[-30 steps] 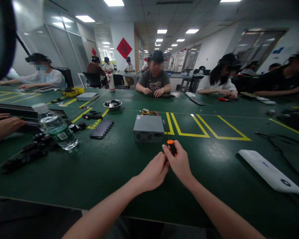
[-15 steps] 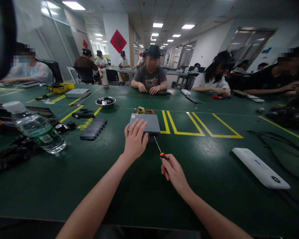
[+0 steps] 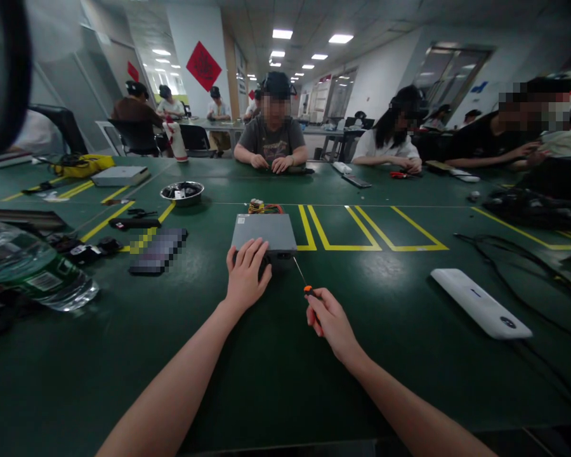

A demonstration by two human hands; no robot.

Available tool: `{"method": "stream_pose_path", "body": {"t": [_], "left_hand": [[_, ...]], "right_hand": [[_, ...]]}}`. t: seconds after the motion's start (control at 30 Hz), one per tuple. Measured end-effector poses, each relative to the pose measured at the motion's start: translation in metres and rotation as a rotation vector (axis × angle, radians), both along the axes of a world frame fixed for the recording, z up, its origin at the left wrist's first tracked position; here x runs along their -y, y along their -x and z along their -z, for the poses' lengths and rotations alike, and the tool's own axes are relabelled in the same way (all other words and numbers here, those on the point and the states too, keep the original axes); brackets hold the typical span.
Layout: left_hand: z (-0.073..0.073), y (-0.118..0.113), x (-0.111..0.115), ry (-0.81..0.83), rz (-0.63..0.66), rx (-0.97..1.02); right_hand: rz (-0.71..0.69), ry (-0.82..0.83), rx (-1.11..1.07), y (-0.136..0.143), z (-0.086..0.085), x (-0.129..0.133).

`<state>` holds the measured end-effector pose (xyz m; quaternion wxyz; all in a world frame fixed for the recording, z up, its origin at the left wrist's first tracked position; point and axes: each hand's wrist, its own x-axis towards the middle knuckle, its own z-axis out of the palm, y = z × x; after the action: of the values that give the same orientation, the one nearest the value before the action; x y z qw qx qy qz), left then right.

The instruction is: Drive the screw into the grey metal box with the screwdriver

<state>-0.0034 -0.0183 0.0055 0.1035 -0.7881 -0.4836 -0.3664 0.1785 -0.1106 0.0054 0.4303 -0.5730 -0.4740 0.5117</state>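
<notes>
A grey metal power supply unit (image 3: 266, 230) lies flat on the green table, its socket side facing me and a bundle of coloured wires (image 3: 261, 206) behind it. Over its near left edge rests my left hand (image 3: 247, 276), fingers slightly bent and apart, covering part of the front face. My right hand (image 3: 330, 317) is closed around the handle of a screwdriver (image 3: 308, 291), orange and black. The thin shaft points up and left to the unit's near right corner. Whether the tip touches the unit, I cannot tell.
Left stand a water bottle (image 3: 33, 270), a phone (image 3: 159, 251) and a steel bowl (image 3: 182, 193) of small parts. A white device (image 3: 480, 303) and black cables (image 3: 509, 279) lie right. Yellow tape (image 3: 356, 247) marks the table. A person (image 3: 273, 133) sits opposite.
My left hand has slid back from the unit's top to its near edge, baring more of the top. The right hand keeps the screwdriver at the corner. The view has turned slightly right.
</notes>
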Motion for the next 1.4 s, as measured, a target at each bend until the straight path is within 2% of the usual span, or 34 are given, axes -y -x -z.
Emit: {"method": "stream_pose_path", "body": {"t": [0.27, 0.43, 0.57, 0.67, 0.73, 0.8, 0.87, 1.0, 1.1, 1.2, 1.4], "left_hand": [[0.001, -0.001, 0.0, -0.006, 0.009, 0.027], [0.002, -0.004, -0.001, -0.018, 0.003, 0.049], [0.003, -0.004, -0.001, -0.014, 0.006, 0.042], [0.003, -0.004, -0.001, -0.011, 0.006, 0.039], [0.003, -0.004, -0.002, -0.015, 0.006, 0.045], [0.002, -0.004, -0.002, -0.015, 0.01, 0.052], [0.002, -0.003, -0.003, -0.016, 0.016, 0.056], [0.003, 0.0, -0.006, -0.025, 0.027, 0.064], [0.003, 0.002, -0.007, -0.031, 0.036, 0.07], [0.002, 0.002, -0.008, -0.031, 0.04, 0.077], [0.003, 0.001, -0.008, -0.024, 0.04, 0.074]], "right_hand": [[0.039, -0.01, -0.024, 0.007, 0.002, 0.0], [0.144, -0.057, -0.042, 0.016, -0.006, 0.001], [0.195, -0.118, 0.026, 0.011, -0.014, 0.002], [0.215, -0.2, 0.185, 0.005, -0.021, 0.004], [0.209, -0.355, 0.496, 0.006, -0.026, 0.006], [0.22, -0.47, 0.708, 0.013, -0.029, 0.009], [0.196, -0.558, 0.85, 0.022, -0.03, 0.012], [0.107, -0.721, 0.992, 0.03, -0.027, 0.017], [0.036, -0.855, 1.117, 0.021, -0.025, 0.017], [-0.103, -1.06, 1.22, 0.006, -0.022, 0.012], [-0.182, -1.072, 1.233, -0.011, -0.029, -0.004]]}}
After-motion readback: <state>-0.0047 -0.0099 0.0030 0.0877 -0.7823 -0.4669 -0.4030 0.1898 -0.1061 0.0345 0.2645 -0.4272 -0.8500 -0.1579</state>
